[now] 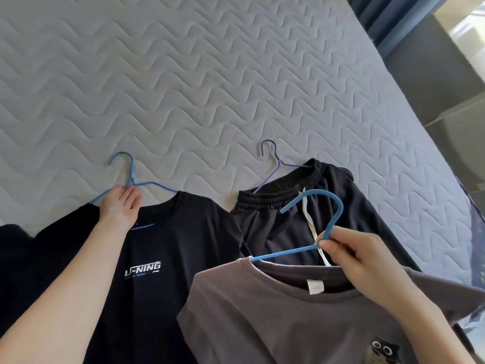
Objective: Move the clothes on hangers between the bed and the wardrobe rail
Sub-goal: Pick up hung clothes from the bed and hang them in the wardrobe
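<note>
Holding a grey T-shirt [275, 319] on a thick blue hanger [312, 222], the right hand [367, 264] sits at lower right of the frame, fingers pinched closed around the hanger's neck just below the hook. The hook curves up and to the left above the fingers; one hanger arm runs down-left into the shirt's collar. A white label shows inside the collar, and a small owl-like print shows at the bottom right edge. This shirt is lifted and partly covers the garments behind it.

Left of centre, a black T-shirt [162, 258] with white lettering on the chest lies flat on the bed [210, 74]. Its thin blue wire hanger [131, 179] pokes out of the collar, hook pointing toward upper left. The left hand [120, 206] lies on that hanger at the junction of hook and shoulders, fingers loosely extended rather than curled; whether it actually grips the wire cannot be told.

At centre right, dark shorts [301, 206] with an elastic waistband and a white drawstring lie on the bed, on a thin purple wire hanger [273, 164] whose hook points up-frame. The shorts lie just beside the black shirt, their edges touching or nearly so.

The bed's surface is pale grey with a quilted wave pattern, filling the upper frame. A dark curtain [388, 19] shows at upper right.
</note>
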